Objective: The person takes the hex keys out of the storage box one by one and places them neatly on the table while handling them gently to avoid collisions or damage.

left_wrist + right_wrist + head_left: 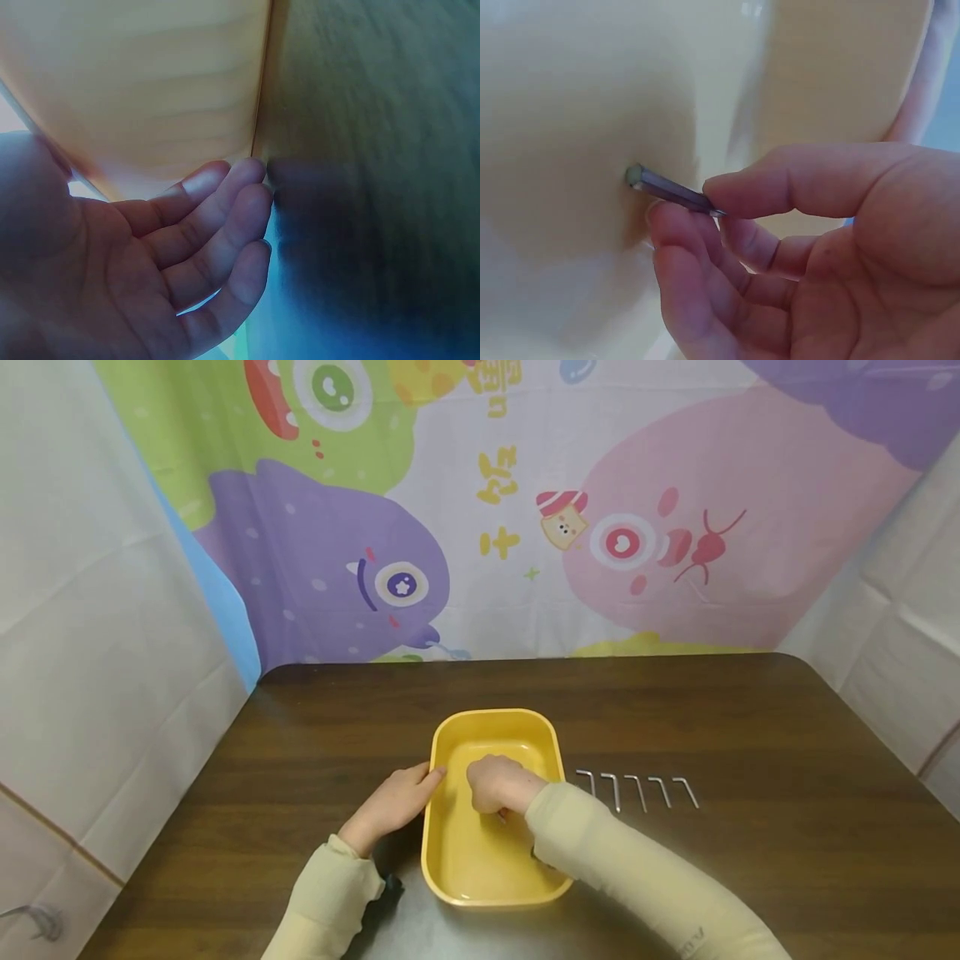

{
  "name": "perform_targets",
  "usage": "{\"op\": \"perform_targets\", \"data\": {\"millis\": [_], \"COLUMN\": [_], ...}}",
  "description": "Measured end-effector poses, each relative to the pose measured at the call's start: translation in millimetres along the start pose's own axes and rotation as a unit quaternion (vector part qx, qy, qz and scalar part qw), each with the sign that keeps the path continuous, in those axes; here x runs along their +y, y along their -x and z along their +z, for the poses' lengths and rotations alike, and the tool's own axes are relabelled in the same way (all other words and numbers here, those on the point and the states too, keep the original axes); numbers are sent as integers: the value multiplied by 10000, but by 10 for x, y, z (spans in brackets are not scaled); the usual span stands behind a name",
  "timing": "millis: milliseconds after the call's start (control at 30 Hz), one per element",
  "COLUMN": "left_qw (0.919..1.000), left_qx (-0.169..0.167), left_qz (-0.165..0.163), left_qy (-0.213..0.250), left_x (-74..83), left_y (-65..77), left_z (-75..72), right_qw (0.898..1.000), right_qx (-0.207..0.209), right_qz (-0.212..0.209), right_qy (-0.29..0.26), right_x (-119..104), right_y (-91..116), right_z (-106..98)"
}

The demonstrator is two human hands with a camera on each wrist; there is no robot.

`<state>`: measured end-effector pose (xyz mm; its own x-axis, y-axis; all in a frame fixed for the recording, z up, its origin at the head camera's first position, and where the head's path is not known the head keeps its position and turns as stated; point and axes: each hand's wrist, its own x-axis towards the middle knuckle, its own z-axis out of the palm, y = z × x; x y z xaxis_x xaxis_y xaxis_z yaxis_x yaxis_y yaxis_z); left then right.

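Observation:
A yellow rectangular tray (pixel 467 864) stands on the table. At its left side is my left hand (pixel 396 798), its thumb over the rim and its fingers along the outer wall. The left wrist view has these fingertips (pixel 255 201) low by the tray wall, close to the tabletop. My right hand (pixel 497 783) is inside the tray, over its floor. Between thumb and fingers it pinches a metal hex key (pixel 671 191), whose six-sided end points at the tray floor. The rest of that hex key is hidden by the hand.
Several L-shaped hex keys (pixel 617 793) lie in a row on the dark wooden table (pixel 750 727), just right of the tray. A cartoon-printed cloth (pixel 495 602) hangs behind the table, and pale curtains (pixel 112 610) close off both sides.

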<state>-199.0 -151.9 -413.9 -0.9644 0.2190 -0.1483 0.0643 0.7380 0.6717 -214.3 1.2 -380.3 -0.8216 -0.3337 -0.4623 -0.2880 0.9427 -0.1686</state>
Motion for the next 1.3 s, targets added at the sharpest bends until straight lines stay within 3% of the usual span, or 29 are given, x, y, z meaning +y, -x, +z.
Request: {"op": "perform_targets", "data": {"millis": [467,800,1067,1300], "left_qw": [10000,9999,9999,9998], "left_qx": [28,-73,-104,-110], "left_qz": [45,-50,31,-19], "left_qy": [-17,111,131,134], "left_x": [5,-10,-4,5], "left_y": [0,-6,-15,-7], "left_z": [13,24,33,29], "right_qw": [9989,9938,9827,9734], "right_qx": [359,726,1113,1584], "right_qz": [-273,-787,-1047,-1136], "right_qy": [-142,-299,-1043,-1204], "right_x": [109,223,328,397], "right_y": [129,250,380,528], "right_z": [-121,-253,-353,-454]}}
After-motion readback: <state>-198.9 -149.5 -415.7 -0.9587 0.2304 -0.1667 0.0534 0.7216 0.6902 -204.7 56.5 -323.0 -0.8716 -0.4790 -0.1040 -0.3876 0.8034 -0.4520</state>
